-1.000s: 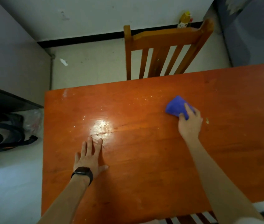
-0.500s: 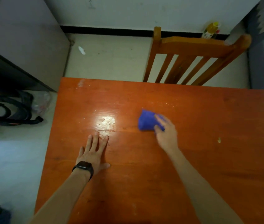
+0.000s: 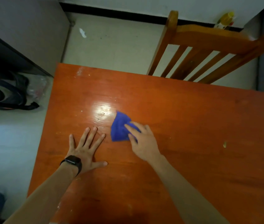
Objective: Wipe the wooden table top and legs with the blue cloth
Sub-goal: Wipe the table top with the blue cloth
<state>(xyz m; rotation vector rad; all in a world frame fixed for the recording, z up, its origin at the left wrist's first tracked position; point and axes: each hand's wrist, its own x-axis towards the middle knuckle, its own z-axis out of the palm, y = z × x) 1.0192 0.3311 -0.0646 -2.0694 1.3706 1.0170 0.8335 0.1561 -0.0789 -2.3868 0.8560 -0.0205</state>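
Top wipe under way, I judge: my right hand (image 3: 144, 143) presses the blue cloth (image 3: 120, 126) flat with straight fingers at frame centre, my left hand (image 3: 84, 149) lies spread beside it on the table top (image 3: 192, 120), a crumb (image 3: 224, 144) at right awaits wiping, legs unseen.

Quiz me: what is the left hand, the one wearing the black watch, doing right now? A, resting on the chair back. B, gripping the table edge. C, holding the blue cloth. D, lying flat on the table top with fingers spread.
D: the left hand lies palm down and spread out on the wooden table top, just left of the blue cloth, which the right hand presses.
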